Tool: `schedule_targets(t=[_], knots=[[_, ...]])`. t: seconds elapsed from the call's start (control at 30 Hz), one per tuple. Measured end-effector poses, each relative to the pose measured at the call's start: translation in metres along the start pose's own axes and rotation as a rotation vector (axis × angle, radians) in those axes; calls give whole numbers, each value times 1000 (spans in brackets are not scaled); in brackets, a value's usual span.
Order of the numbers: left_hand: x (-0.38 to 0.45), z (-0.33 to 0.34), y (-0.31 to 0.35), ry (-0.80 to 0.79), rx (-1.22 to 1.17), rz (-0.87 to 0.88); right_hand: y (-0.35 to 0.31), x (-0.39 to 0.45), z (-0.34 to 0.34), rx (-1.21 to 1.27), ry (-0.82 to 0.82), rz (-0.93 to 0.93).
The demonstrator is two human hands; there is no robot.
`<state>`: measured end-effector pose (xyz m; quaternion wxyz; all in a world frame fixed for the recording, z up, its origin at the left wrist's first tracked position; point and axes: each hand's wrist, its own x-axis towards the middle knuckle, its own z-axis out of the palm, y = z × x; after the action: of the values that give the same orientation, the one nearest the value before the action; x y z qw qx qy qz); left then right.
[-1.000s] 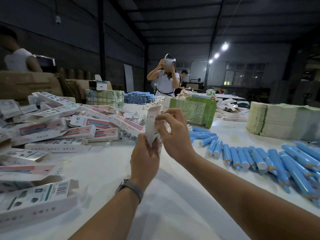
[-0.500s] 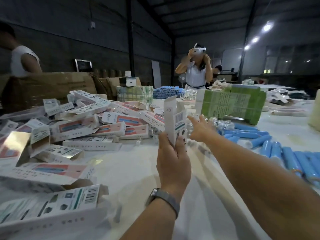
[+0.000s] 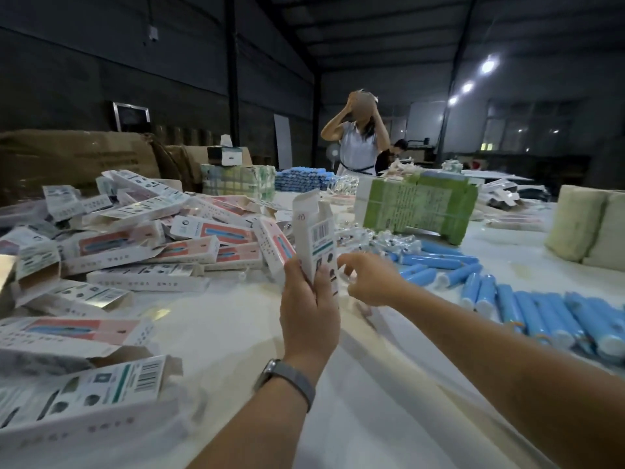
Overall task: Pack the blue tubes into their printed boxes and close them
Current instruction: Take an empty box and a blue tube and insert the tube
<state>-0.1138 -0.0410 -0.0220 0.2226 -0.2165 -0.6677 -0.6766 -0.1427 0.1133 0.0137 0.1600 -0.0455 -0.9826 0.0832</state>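
My left hand (image 3: 309, 309) grips a white printed box (image 3: 314, 238) upright by its lower end, barcode side toward me, top flaps open. My right hand (image 3: 368, 279) hovers just right of the box with loosely curled fingers and holds nothing. Several blue tubes (image 3: 541, 313) lie in a row on the white table (image 3: 372, 401) to the right, more blue tubes (image 3: 436, 262) farther back. A heap of printed boxes (image 3: 142, 238) covers the left side of the table.
Small clear-wrapped items (image 3: 378, 238) lie behind my right hand. A green bundle of leaflets (image 3: 419, 208) stands beyond them, pale stacks (image 3: 588, 225) at far right. Brown cartons (image 3: 77, 157) line the left rear. A person (image 3: 358, 143) stands at the far end.
My right hand left the box top, reached out toward the back, then drew back beside the box. The left hand keeps holding the box upright. My view swung left.
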Motion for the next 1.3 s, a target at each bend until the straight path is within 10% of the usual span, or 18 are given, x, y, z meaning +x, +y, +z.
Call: schedule_targets(t=[0.23,0.57,0.83,1.07,1.3], knots=[[-16,-1,18,-108,-103,-15,-10,-57,-45,635,339,59],[-26,1,25,-142,-141,-7,-22,-97,-89,533,359,222],[-31,4,27,-227,-114,51,-53,-119,-139,975,667,-84],[-38,2,35,-315,-116,60,-66,-114,-133,471,885,-306],[-40,2,36,-367,-148,86,-42,-118,-109,158,747,-283]])
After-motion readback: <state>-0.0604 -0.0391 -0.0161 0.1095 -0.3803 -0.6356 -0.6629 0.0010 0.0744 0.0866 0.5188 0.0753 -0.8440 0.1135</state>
